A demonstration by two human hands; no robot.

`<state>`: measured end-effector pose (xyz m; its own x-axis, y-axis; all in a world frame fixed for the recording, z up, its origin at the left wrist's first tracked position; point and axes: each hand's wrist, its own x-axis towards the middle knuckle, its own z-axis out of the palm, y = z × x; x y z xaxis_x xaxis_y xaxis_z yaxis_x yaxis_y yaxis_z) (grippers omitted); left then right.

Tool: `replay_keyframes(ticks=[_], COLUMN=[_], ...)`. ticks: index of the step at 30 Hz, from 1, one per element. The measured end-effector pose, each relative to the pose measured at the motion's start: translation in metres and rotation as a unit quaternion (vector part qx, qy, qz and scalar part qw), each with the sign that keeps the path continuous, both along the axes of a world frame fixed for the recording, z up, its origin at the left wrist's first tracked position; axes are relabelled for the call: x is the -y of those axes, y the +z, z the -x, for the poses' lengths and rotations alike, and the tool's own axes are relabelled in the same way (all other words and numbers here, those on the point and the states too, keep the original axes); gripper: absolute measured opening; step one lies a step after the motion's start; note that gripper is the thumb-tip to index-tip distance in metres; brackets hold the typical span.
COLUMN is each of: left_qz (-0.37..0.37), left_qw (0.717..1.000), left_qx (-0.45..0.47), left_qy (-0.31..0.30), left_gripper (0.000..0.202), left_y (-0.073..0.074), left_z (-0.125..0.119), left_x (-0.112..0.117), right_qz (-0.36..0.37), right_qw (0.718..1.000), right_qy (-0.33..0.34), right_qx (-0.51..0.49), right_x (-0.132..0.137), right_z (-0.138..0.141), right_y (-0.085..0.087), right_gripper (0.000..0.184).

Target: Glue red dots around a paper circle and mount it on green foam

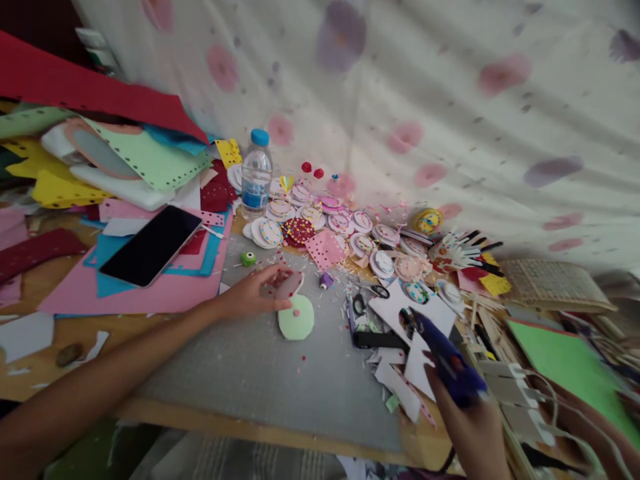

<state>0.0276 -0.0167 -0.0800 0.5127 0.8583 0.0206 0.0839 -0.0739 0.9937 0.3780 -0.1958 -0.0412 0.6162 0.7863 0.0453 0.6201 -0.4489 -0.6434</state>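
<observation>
My left hand [263,291] has its thumb and fingers closed around the edge of a small pale pink paper disc [290,285], tilted above the grey cutting mat [240,373]. Just below it lies a light green paper circle [296,323] with a small pink dot on it. My right hand [467,417] grips a blue hot glue gun [450,360], its nozzle pointing up and left over white paper scraps [395,310]. Between the hands sit a purple hole punch [326,281] and, farther left, a green hole punch [248,258].
Many decorated paper discs [340,222] crowd the back, beside a water bottle [257,175]. A phone [153,245] rests on coloured paper at left. Scissors [360,305] lie right of centre. A white power strip [520,400] with cables stands at lower right.
</observation>
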Motion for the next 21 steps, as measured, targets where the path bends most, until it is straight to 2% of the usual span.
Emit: replay_keyframes(ticks=[2,4,8,12,17,21], left_qz=[-0.012,0.004,0.049,0.068,0.080,0.088], left_qw=[1.000,0.998,0.992,0.991,0.989,0.988], left_qx=[0.002,0.033,0.079,0.082,0.093,0.100], left_qy=[-0.019,-0.043,-0.081,-0.082,-0.077,-0.075], left_gripper=[0.058,0.057,0.049,0.050,0.046,0.049], left_y=[-0.012,-0.021,-0.026,-0.024,-0.021,-0.021], left_z=[-0.002,-0.001,0.003,0.004,0.002,0.002], left_x=[-0.006,-0.007,-0.008,-0.011,-0.011,-0.011], right_qz=[-0.013,0.009,0.052,0.127,0.180,0.173], right_qw=[0.997,0.993,0.977,0.957,0.954,0.958], right_qy=[0.031,0.061,0.147,0.193,0.196,0.196], right_qx=[-0.076,-0.101,-0.148,-0.175,-0.142,-0.116], right_x=[-0.002,-0.007,-0.025,-0.043,-0.053,-0.055], right_z=[0.023,0.046,0.081,0.093,0.099,0.104], right_y=[0.011,0.017,0.015,0.002,-0.009,-0.008], right_gripper=[0.051,0.044,0.039,0.045,0.046,0.042])
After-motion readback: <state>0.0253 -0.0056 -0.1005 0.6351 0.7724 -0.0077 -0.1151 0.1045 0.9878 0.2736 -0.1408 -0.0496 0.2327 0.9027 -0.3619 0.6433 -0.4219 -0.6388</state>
